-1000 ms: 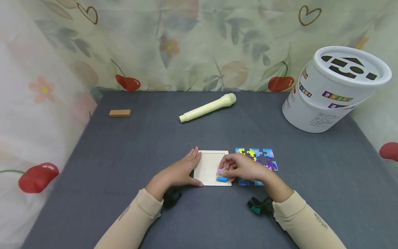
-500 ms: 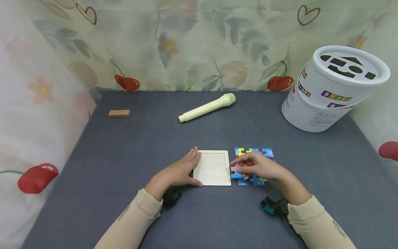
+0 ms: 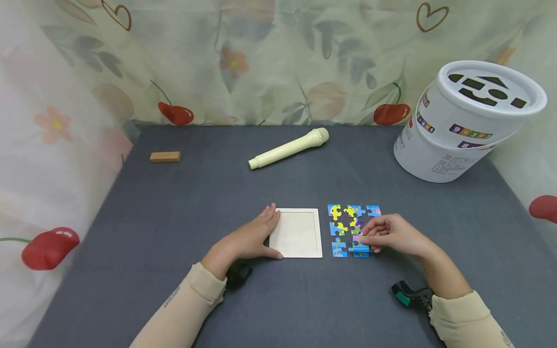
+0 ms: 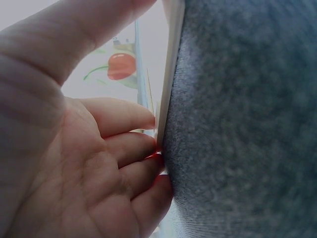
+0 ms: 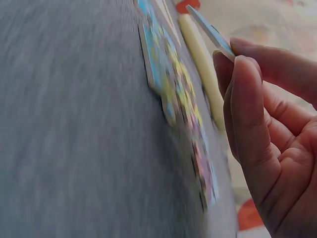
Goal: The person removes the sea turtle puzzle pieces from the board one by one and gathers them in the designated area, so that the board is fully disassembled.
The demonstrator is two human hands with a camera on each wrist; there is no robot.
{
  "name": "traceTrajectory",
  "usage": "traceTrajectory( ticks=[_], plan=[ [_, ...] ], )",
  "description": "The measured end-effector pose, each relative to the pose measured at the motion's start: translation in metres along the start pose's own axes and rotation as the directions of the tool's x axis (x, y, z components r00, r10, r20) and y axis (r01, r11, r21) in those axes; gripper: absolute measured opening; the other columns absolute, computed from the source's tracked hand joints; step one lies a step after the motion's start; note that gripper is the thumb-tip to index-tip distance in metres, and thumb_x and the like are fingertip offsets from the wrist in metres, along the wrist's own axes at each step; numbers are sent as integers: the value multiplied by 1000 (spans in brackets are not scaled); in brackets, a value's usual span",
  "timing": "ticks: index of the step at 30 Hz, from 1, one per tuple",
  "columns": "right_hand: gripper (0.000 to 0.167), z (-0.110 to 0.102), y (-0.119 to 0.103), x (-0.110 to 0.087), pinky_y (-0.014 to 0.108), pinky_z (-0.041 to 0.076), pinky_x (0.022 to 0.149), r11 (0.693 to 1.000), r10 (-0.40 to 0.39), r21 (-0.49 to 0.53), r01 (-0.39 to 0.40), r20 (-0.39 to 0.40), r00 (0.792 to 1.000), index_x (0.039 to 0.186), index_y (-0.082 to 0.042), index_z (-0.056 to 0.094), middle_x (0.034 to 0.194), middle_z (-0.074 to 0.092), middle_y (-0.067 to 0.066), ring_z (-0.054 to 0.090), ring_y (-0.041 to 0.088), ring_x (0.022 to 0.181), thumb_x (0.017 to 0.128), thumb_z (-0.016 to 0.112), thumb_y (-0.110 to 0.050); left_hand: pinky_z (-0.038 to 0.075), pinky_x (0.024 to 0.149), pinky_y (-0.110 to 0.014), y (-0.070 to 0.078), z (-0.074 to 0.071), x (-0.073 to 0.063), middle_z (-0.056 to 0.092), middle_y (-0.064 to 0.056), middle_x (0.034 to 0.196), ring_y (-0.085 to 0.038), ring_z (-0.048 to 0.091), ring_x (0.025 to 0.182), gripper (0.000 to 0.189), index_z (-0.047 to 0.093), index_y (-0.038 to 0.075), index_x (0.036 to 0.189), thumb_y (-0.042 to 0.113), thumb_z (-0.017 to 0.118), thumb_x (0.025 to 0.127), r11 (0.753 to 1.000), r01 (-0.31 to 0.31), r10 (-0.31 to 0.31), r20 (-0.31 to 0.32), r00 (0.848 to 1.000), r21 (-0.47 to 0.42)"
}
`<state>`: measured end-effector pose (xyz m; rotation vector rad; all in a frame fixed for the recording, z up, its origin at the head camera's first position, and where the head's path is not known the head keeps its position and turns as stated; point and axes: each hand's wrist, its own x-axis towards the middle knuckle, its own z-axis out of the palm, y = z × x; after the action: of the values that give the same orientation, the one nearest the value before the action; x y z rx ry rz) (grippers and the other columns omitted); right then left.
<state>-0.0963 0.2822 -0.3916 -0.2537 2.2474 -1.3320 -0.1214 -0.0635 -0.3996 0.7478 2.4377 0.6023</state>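
Note:
A pale wooden puzzle tray [image 3: 298, 235] with a raised rim lies bare on the table in the head view. My left hand [image 3: 251, 238] rests at its left side, thumb at the near corner and extended fingers along the edge; the tray's side [image 4: 171, 74] shows edge-on in the left wrist view. Right of the tray, my right hand [image 3: 399, 236] pinches a blue and pink jigsaw piece [image 5: 214, 33] between thumb and fingertips, raised over the other pieces. Several loose jigsaw pieces [image 3: 337, 228], blue, yellow and purple, lie spread beneath, some hidden by that hand.
Farther back lies a cream toy microphone [image 3: 289, 149]. A small wooden block [image 3: 165, 156] sits at the far left. The large white bucket [image 3: 452, 140] with a slotted lid stands at the back right. Printed curtains [image 3: 270, 63] border the dark table [image 3: 209, 193].
My right hand has carried the pinched jigsaw piece from over the tray rightward to above the loose pieces. My left hand has stayed at the tray's edge.

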Motion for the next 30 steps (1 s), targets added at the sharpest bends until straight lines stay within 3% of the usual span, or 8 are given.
traceTrajectory(
  ticks=[16, 24, 30],
  plan=[
    [37, -20, 28, -29, 29, 56, 64, 996, 85, 21, -83, -60, 995, 107, 13, 60, 82, 68, 2, 62, 6, 66, 90, 61, -20, 13, 118, -38, -2, 1, 0, 0, -13, 157, -24, 0, 146, 102, 13, 1, 148, 40, 74, 77, 1000, -20, 20, -15, 1000, -3],
    [36, -20, 36, -32, 28, 56, 62, 993, 111, 46, -107, -91, 990, 105, 14, 58, 82, 67, 3, 60, 4, 64, 89, 63, -18, 14, 118, -39, -3, 1, 0, 0, -13, 157, -23, 0, 146, 102, 13, 2, 148, 40, 74, 77, 1000, -14, 13, -16, 1000, -9],
    [33, -18, 37, -31, 27, 55, 60, 995, 99, 0, -100, -131, 986, 102, 13, 59, 80, 66, 6, 58, 4, 62, 89, 63, -17, 13, 118, -39, -3, 1, -1, 0, -13, 157, -24, 0, 146, 101, 13, 1, 148, 39, 74, 77, 1000, -24, 24, -17, 1000, -16]
  ],
)
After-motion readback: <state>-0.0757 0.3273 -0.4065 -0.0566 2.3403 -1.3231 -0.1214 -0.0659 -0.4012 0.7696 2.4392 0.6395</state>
